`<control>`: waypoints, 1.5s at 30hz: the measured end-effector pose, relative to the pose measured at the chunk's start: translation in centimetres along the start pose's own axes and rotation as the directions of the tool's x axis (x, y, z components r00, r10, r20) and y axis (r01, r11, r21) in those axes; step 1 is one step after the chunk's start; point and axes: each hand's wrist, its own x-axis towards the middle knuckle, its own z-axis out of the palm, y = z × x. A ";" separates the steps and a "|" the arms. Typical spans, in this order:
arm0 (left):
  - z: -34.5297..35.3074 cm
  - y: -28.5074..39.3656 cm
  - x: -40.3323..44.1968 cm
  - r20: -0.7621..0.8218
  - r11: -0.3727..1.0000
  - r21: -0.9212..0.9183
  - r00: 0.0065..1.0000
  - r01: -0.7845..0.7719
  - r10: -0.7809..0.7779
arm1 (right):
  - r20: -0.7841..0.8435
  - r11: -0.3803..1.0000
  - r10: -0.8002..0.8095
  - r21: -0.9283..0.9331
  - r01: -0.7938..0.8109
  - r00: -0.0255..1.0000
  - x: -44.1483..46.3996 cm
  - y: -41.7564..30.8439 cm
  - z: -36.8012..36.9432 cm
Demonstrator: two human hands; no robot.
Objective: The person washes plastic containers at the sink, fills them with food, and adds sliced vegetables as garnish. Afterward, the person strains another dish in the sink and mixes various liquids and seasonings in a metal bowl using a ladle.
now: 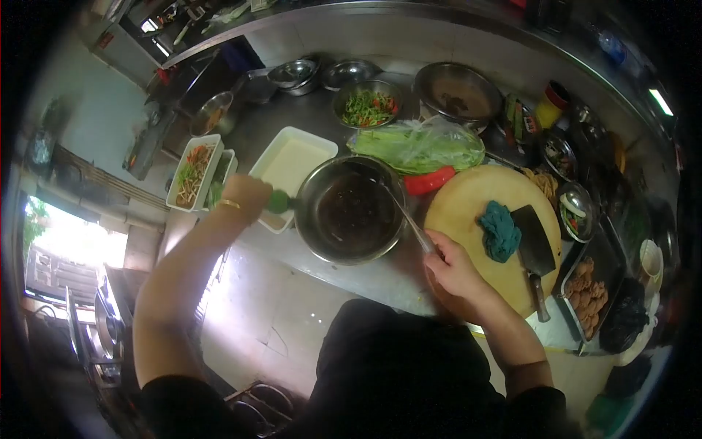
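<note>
My left hand [248, 196] is closed around a green bottle [279, 201], held on its side with one end at the rim of a steel bowl [311, 234]. Dark liquid [351, 208] lies in the bowl; I cannot tell whether anything is pouring. My right hand [455, 263] grips the handle of a long metal spoon [415, 225]. The spoon leans over the bowl's right side, and its head is hard to make out in the bowl. Behind the left hand stands a white rectangular tub [292, 143] with pale contents.
To the right, a round cutting board [468, 190] bears a teal cloth [500, 233] and a cleaver [534, 245]. Behind the bowl lie bagged green vegetables [420, 146] and a red pepper [430, 180]. A bowl of chopped greens [368, 108] and a tray of brown food [585, 296] flank them.
</note>
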 end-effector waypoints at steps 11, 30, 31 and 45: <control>8.3 -0.4 1.1 -0.007 0.890 -0.450 0.997 -0.071 0.076 | 0.124 0.942 0.142 -0.322 -0.095 0.982 -2.3 -2.7 -1.3; -24.3 -5.7 6.3 -0.794 -0.479 -0.323 0.509 -0.816 -0.332 | -0.004 0.859 0.095 -0.504 -0.084 0.995 3.7 -2.2 7.2; -26.8 -5.4 7.4 -0.803 -0.442 -0.301 0.475 -0.845 -0.360 | -0.024 0.851 0.151 -0.506 -0.142 0.988 3.9 -2.6 7.4; -34.8 -0.3 19.6 -0.726 -0.013 -0.417 0.342 -0.909 -0.596 | -0.143 0.532 -0.010 -0.839 -0.116 0.990 -4.6 -3.9 8.8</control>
